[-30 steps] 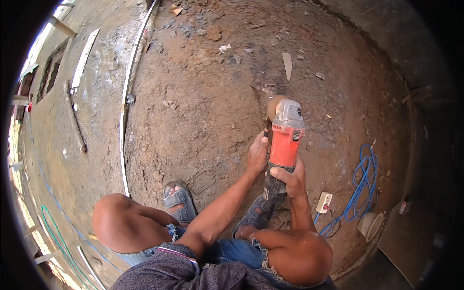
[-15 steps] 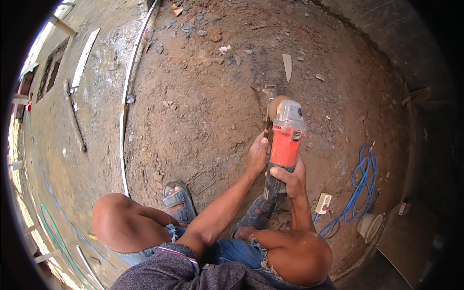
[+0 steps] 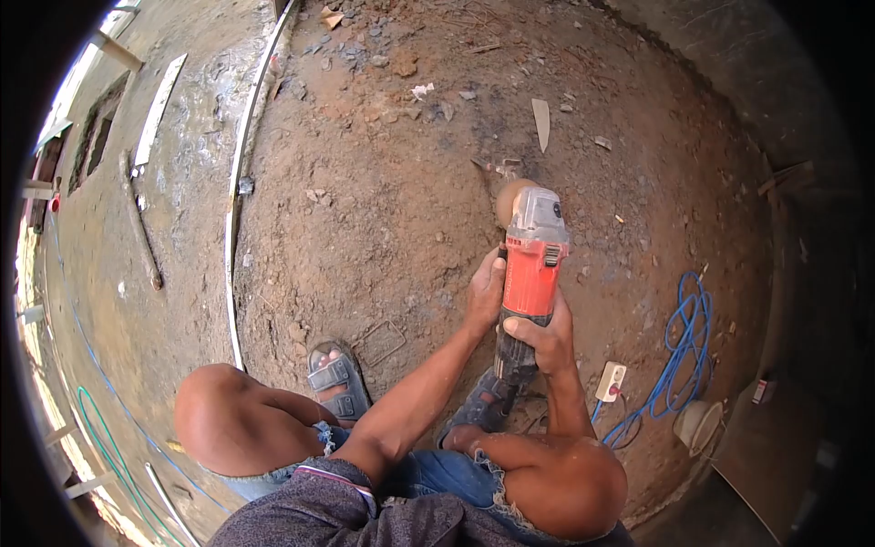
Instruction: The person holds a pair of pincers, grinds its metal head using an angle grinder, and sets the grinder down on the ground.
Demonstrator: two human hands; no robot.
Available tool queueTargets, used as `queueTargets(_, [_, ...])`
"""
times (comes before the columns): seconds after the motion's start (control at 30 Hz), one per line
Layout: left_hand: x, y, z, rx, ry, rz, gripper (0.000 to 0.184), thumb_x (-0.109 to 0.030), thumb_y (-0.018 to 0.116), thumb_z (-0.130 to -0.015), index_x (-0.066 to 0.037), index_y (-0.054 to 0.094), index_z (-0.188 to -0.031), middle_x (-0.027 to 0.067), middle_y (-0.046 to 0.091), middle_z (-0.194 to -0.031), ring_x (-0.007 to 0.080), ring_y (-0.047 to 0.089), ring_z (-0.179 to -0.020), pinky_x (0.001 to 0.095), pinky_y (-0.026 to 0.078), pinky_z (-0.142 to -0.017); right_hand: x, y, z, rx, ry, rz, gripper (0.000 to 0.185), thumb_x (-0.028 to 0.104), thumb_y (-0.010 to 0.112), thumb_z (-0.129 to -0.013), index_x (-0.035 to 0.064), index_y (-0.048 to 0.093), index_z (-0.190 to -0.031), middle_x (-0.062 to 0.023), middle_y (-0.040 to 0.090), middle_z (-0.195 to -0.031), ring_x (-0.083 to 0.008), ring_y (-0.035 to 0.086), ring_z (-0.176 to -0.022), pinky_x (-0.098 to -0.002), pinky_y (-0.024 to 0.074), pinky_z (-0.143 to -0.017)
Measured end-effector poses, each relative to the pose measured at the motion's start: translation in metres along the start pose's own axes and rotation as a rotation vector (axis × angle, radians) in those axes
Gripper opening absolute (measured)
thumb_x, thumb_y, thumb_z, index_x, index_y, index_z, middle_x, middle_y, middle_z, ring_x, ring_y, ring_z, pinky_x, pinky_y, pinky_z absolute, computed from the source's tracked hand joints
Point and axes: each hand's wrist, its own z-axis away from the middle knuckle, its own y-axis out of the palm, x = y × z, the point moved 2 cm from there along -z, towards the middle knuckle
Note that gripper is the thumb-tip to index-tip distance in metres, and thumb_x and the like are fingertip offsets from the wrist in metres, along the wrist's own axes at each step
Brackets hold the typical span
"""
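Observation:
A red and grey angle grinder point(image 3: 531, 273) with a black rear handle is held low over the dirt. My right hand point(image 3: 544, 335) wraps round its black part, thumb on top. My left hand point(image 3: 487, 287) is closed round a thin dark tool handle point(image 3: 502, 251) just left of the grinder's body. Past the grinder's head, its round tan disc point(image 3: 513, 202) lies over the tool's far part, which it largely hides. A small metal end piece point(image 3: 507, 168) shows beyond the disc.
A white power socket point(image 3: 611, 381) and coiled blue cable point(image 3: 690, 328) lie at the right, near a round pale container point(image 3: 699, 427). A long pale strip point(image 3: 241, 164) runs along the left. A pointed flat scrap point(image 3: 541, 124) lies ahead. My sandalled feet are below.
The grinder has shifted slightly left, together with my right hand. Its disc now covers more of the tool held in my left hand, which has barely moved.

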Motion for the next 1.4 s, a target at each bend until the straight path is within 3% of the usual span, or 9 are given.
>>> queueTargets(0.3, [-0.005, -0.001, 0.003, 0.057, -0.192, 0.193, 0.061, -0.052, 0.044, -0.098, -0.007, 0.042, -0.138, -0.0062, 0.040, -0.064, 0.0039, 0.036, -0.050, 0.0212, 0.030, -0.044, 0.003, -0.025, 0.009, -0.174, 0.031, -0.084, 0.060, 0.023, 0.071, -0.067, -0.0037, 0.047, -0.115, -0.0128, 0.060, -0.088, -0.0215, 0.065, -0.065, -0.0322, 0.0565, -0.059])
queueTargets(0.5, [-0.009, -0.001, 0.006, 0.095, -0.225, 0.225, 0.057, -0.047, 0.044, -0.100, -0.007, 0.040, -0.139, -0.0058, 0.038, -0.067, 0.0041, 0.036, -0.054, 0.0201, 0.031, -0.047, 0.008, -0.020, 0.013, -0.103, 0.061, -0.110, 0.066, 0.016, 0.074, -0.067, -0.0023, 0.045, -0.123, -0.0096, 0.059, -0.093, -0.0193, 0.064, -0.078, -0.0311, 0.0536, -0.071])
queueTargets(0.6, [-0.001, -0.006, 0.006, 0.112, -0.199, 0.136, 0.059, -0.046, 0.043, -0.100, -0.002, 0.040, -0.139, -0.0016, 0.054, -0.081, 0.0066, 0.050, -0.068, 0.0219, 0.043, -0.060, -0.005, -0.017, 0.007, -0.042, 0.010, -0.080, 0.070, 0.017, 0.075, -0.067, -0.0017, 0.044, -0.127, -0.0082, 0.059, -0.104, -0.0176, 0.061, -0.093, -0.0311, 0.0491, -0.084])
queueTargets(0.67, [0.004, -0.004, 0.004, 0.073, -0.138, 0.124, 0.061, -0.048, 0.043, -0.100, -0.004, 0.039, -0.141, -0.0045, 0.044, -0.070, 0.0047, 0.041, -0.057, 0.0214, 0.034, -0.050, -0.010, -0.016, 0.006, -0.026, 0.030, -0.073, 0.072, 0.018, 0.076, -0.067, -0.0012, 0.044, -0.128, -0.0072, 0.057, -0.109, -0.0164, 0.058, -0.099, -0.0306, 0.0457, -0.090])
queueTargets(0.77, [-0.001, -0.003, 0.004, 0.052, -0.149, 0.119, 0.059, -0.045, 0.042, -0.101, -0.001, 0.040, -0.140, 0.0055, 0.049, -0.108, 0.0115, 0.046, -0.094, 0.0277, 0.038, -0.081, -0.008, -0.012, 0.006, -0.010, 0.043, -0.048, 0.073, 0.020, 0.076, -0.067, -0.0010, 0.044, -0.129, -0.0064, 0.056, -0.113, -0.0153, 0.056, -0.101, -0.0298, 0.0445, -0.091])
queueTargets(0.83, [0.000, -0.003, 0.005, 0.043, -0.141, 0.105, 0.060, -0.045, 0.042, -0.101, 0.000, 0.041, -0.140, 0.0054, 0.050, -0.109, 0.0115, 0.047, -0.096, 0.0278, 0.039, -0.083, -0.007, -0.010, 0.006, -0.005, 0.044, -0.031, 0.073, 0.020, 0.076, -0.067, -0.0012, 0.044, -0.129, -0.0063, 0.056, -0.113, -0.0150, 0.056, -0.101, -0.0295, 0.0448, -0.090])
queueTargets(0.93, [0.004, -0.001, 0.002, 0.026, -0.083, 0.092, 0.063, -0.048, 0.044, -0.099, -0.001, 0.039, -0.141, -0.0064, 0.042, -0.067, 0.0040, 0.038, -0.057, 0.0213, 0.034, -0.051, -0.006, -0.008, 0.005, 0.005, 0.038, -0.021, 0.072, 0.021, 0.075, -0.068, -0.0014, 0.044, -0.129, -0.0062, 0.056, -0.112, -0.0149, 0.056, -0.100, -0.0294, 0.0447, -0.090])
queueTargets(1.13, [0.002, -0.006, 0.005, 0.053, -0.153, 0.094, 0.058, -0.044, 0.040, -0.102, 0.000, 0.042, -0.139, 0.0096, 0.056, -0.127, 0.0149, 0.054, -0.112, 0.0300, 0.043, -0.096, -0.007, -0.010, 0.005, -0.021, 0.065, -0.047, 0.072, 0.020, 0.075, -0.068, -0.0015, 0.045, -0.129, -0.0058, 0.056, -0.110, -0.0143, 0.056, -0.098, -0.0288, 0.0449, -0.088])
queueTargets(1.4, [-0.003, -0.005, 0.007, 0.050, -0.163, 0.051, 0.058, -0.045, 0.040, -0.101, 0.000, 0.043, -0.138, 0.0110, 0.056, -0.127, 0.0161, 0.054, -0.113, 0.0306, 0.042, -0.097, -0.002, -0.009, 0.007, -0.009, 0.109, -0.088, 0.070, 0.020, 0.074, -0.067, -0.0009, 0.046, -0.127, -0.0053, 0.057, -0.106, -0.0134, 0.056, -0.094, -0.0281, 0.0463, -0.084])
